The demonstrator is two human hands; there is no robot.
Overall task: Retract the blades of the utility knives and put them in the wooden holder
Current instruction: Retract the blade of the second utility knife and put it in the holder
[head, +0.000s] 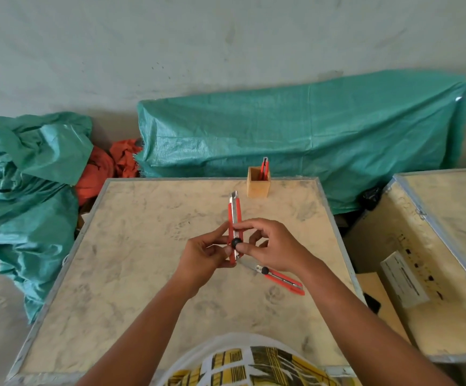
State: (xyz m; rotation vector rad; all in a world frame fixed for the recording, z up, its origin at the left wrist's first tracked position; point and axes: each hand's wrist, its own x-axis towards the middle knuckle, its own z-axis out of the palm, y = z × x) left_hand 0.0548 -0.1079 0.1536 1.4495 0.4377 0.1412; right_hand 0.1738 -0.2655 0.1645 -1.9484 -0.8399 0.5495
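Left of centre, the left hand (208,253) pinches the lower end of a red knife (234,218), fingers closed on its body from the left side. The knife stands nearly upright in the middle of the frame, tip pointing away, and a short stub of blade (233,195) shows at its top end. So it's not fully drawn in, by the look of it.

Just right of that, the right hand (273,245) closes on the same knife, thumb and a fingertip around the black knob (236,242). If that knob is only half loosened, the slider may stick, and a hard push could jerk the knife out of the pinch. Fingers creeping up the metal channel would meet the edge.

Below the right hand, lower right of centre, a second knife (277,277) lies flat on the table (142,274), its bare blade aimed up-left toward the hands. A wrist dropping carelessly lands right on it.

Upper centre-right, the wooden holder (258,185) sits at the table's far edge with one knife (264,168) already standing in it. It's a light-looking box, near the edge; a clumsy drop-in could tip it off.
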